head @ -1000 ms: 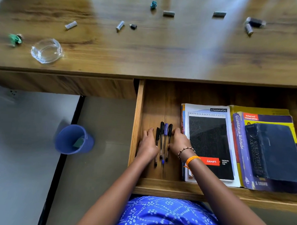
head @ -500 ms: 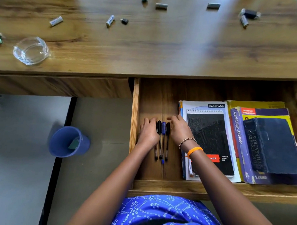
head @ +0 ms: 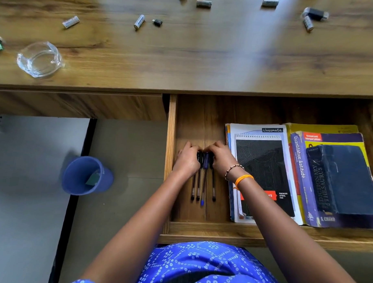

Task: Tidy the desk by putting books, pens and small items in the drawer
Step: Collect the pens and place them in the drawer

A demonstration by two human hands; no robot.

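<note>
Pens (head: 203, 180): four, side by side on the drawer (head: 170, 162) floor. Left hand (head: 188, 158) and right hand (head: 220, 157) have closed in from either side, fingers now curled over the cap ends, shafts trailing back from the fingertips. Squaring-up nearly done; small items beyond remain on the desk (head: 205, 57).

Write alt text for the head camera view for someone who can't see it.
A person's left hand and right hand press together the cap ends of four pens lying side by side in an open wooden drawer, beside stacked notebooks and books. On the desk above lie scattered batteries and a glass dish.
</note>
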